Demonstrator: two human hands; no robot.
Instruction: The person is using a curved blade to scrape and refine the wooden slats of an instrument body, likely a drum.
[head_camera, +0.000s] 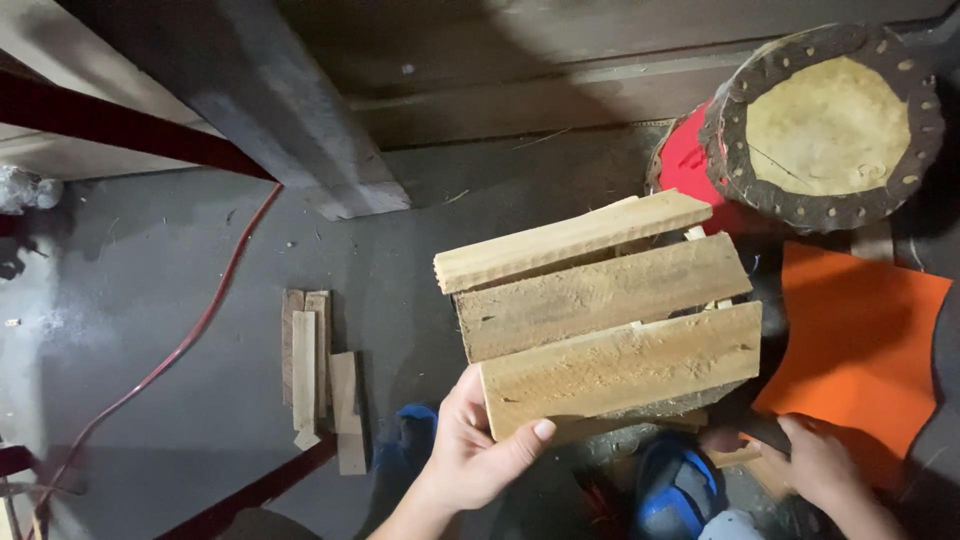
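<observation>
A small crate of rough wooden slats (600, 300) is held above a dark floor, three slats facing the camera. My left hand (475, 450) grips its near left corner, thumb over the lowest slat. My right hand (815, 465) is low at the crate's right, below the bottom edge, fingers curled around a small wooden piece; what it grips is partly hidden.
A round drum with a hide top and red body (825, 125) stands at the back right. An orange sheet (860, 345) lies beside it. Several loose wooden slats (318, 375) lie on the floor to the left. A red cable (190, 340) crosses the floor. Blue footwear (675, 490) shows below.
</observation>
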